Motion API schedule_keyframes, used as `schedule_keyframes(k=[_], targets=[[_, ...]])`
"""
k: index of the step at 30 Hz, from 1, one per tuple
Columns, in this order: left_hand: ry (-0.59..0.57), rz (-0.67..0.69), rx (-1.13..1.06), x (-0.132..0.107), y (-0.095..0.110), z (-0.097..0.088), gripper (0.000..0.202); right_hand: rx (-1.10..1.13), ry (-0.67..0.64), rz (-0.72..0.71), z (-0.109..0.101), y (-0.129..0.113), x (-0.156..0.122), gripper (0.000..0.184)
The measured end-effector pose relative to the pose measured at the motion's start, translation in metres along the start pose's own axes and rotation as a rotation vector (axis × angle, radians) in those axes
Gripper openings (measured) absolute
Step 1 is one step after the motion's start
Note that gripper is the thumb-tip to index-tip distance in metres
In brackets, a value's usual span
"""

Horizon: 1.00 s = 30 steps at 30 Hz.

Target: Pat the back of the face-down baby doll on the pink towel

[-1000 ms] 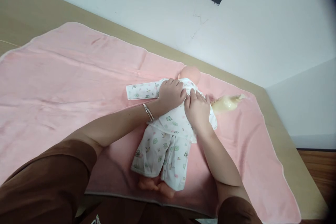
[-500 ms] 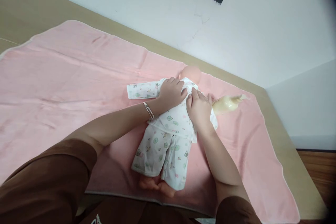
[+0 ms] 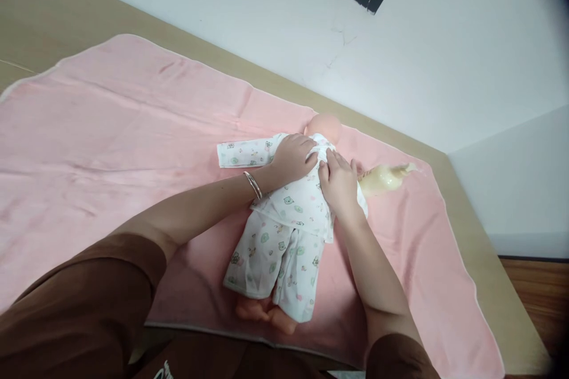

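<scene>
A baby doll (image 3: 328, 125) lies stretched out, its smooth bald head pointing away from me and no face showing. It wears a white printed long-sleeved top (image 3: 296, 207) and matching trousers (image 3: 255, 260), with its feet (image 3: 282, 320) poking out towards me. My left hand (image 3: 291, 159) rests flat on the top near the left shoulder, fingers extended. Opposite it, my right hand (image 3: 340, 185) lies on the right side of the upper body, fingers stretched out and thumb apart. Between the two hands a strip of the top's fabric shows. The doll's right-side sleeve is partly hidden.
Beside my right hand a pale yellow pump bottle (image 3: 386, 179) lies on its side. Under everything spreads a pink blanket (image 3: 133, 118) with some creases, on a wooden table (image 3: 53, 6). A white wall (image 3: 249, 18) borders the table's far edge.
Both hands stay on the doll's upper body with hardly any movement. The whole view has shifted very slightly; the doll and bottle lie as before.
</scene>
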<state>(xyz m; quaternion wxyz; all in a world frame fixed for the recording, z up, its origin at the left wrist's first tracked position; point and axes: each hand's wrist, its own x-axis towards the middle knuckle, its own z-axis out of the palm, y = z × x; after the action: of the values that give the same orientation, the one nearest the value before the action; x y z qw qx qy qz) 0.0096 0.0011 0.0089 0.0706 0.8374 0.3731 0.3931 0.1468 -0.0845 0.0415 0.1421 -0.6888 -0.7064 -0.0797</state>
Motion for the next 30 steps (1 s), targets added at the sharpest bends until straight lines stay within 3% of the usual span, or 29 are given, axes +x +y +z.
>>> schedule_keyframes(k=[4,11,16,18,22,27,30], targets=[[0.051,-0.042,0.016,-0.004,0.005,-0.005,0.025,-0.096,0.074,0.062,0.0,-0.012,-0.007,0.053],[-0.018,-0.181,-0.075,0.002,0.0,0.0,0.032,0.151,-0.028,0.087,0.014,0.009,0.001,0.058],[-0.003,-0.212,-0.132,0.002,-0.001,0.0,0.044,0.204,-0.06,0.095,0.005,0.01,0.002,0.058],[0.02,-0.204,-0.165,0.001,-0.003,0.002,0.048,0.222,-0.048,0.072,-0.003,0.01,0.002,0.059],[0.139,-0.117,-0.328,-0.004,-0.012,0.007,0.056,0.261,0.094,0.009,-0.01,0.006,0.0,0.063],[0.278,-0.034,-0.534,-0.01,-0.019,0.012,0.056,0.261,-0.028,-0.124,-0.002,-0.003,-0.003,0.05],[0.288,-0.019,-0.58,-0.011,-0.02,0.014,0.058,0.283,0.062,-0.09,0.001,-0.003,-0.003,0.047]])
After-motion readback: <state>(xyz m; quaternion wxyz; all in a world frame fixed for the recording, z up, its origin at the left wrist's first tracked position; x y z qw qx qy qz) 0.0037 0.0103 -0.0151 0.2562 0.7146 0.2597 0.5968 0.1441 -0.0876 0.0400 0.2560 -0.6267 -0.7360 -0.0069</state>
